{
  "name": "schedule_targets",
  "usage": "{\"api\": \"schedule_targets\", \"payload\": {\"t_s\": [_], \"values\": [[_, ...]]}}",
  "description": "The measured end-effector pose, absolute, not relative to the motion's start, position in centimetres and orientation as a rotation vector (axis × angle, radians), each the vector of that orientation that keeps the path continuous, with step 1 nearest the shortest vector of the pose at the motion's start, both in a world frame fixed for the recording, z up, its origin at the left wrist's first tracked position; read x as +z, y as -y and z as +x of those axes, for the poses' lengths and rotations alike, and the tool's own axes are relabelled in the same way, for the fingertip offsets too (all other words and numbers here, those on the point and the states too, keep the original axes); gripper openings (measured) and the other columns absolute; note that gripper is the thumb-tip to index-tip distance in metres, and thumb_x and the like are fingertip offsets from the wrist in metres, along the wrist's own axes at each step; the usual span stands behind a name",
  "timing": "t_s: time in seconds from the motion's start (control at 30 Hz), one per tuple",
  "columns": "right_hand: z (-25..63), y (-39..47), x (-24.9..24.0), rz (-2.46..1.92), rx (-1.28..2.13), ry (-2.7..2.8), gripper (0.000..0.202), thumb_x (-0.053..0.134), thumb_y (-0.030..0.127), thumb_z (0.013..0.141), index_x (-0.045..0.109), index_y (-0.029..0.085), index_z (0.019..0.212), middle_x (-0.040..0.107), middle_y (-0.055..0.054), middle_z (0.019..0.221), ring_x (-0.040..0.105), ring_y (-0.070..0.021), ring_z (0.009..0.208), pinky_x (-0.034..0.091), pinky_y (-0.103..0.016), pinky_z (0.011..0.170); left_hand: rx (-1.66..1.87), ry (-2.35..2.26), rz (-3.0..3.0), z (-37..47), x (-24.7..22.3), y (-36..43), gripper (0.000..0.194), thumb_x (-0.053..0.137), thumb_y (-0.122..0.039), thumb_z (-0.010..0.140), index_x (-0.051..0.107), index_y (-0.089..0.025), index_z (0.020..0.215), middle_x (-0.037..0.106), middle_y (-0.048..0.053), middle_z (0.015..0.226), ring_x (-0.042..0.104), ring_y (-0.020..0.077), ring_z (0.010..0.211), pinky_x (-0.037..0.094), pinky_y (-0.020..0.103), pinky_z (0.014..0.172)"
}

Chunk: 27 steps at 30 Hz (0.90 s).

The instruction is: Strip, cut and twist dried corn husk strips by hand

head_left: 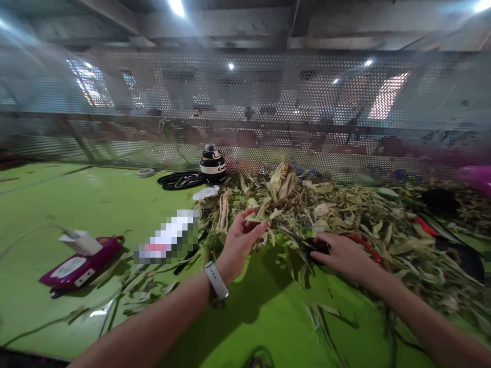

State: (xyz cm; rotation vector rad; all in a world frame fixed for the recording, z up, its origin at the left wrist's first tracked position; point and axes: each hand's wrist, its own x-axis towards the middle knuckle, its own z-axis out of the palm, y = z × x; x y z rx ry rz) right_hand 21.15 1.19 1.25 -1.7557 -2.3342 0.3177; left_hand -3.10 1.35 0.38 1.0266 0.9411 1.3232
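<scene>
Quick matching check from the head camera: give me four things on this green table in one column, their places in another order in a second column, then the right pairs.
Things:
1. left hand
2. right hand
3. magenta wipes pack
4. black-and-white bottle

Places:
A. far side, by the mesh screen
B. on red-handled scissors
C. fingertips in the pile of dry leaves
D. left part of the table, apart from the pile

Pairs: 1-C, 2-B, 3-D, 4-A
</scene>
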Motion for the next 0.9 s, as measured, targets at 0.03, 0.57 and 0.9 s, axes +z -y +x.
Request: {"api": "schedule_targets", "payload": {"t_s": [0.03, 0.57, 0.9], "values": [[21.17, -1.12, 1.22, -1.748, 0.272, 2.34, 0.025, 0.055, 0.04, 0.075, 0.06, 0.019, 0.088, 0.066, -0.008, 0.087, 0.06, -0.0225, 0.074, 0.042, -0.029, 0.062, 1.312, -0.927, 1.037, -3.06, 0.36, -1.27, 0.057, 0.071, -0.032, 0.069, 0.046, -0.02, 0.118, 0.058, -0.003, 0.074, 0.055, 0.0091, 0.066, 0.044, 0.02, 0.06], [21.15, -1.57, 0.49, -1.786, 0.603, 2.307, 0.02, 0.059, 0.035, 0.071, 0.059, 0.02, 0.084, 0.056, 0.002, 0.059, 0.051, -0.0151, 0.055, 0.029, -0.023, 0.049, 1.151, -0.82, 1.106, -2.29, -0.16, -0.73, 0.054, 0.07, -0.022, 0.068, 0.045, -0.018, 0.116, 0.053, -0.003, 0.076, 0.05, 0.0098, 0.067, 0.042, 0.023, 0.063], [21.1, -1.06, 0.55, -1.596, 0.64, 2.254, 0.022, 0.046, 0.037, 0.083, 0.058, 0.019, 0.089, 0.056, 0.001, 0.06, 0.049, -0.0139, 0.053, 0.034, -0.023, 0.05, 1.007, -0.798, 1.064, -2.12, -0.45, -0.36, 0.059, 0.073, -0.024, 0.066, 0.045, -0.019, 0.118, 0.055, -0.001, 0.081, 0.052, 0.0121, 0.073, 0.041, 0.026, 0.071]]}}
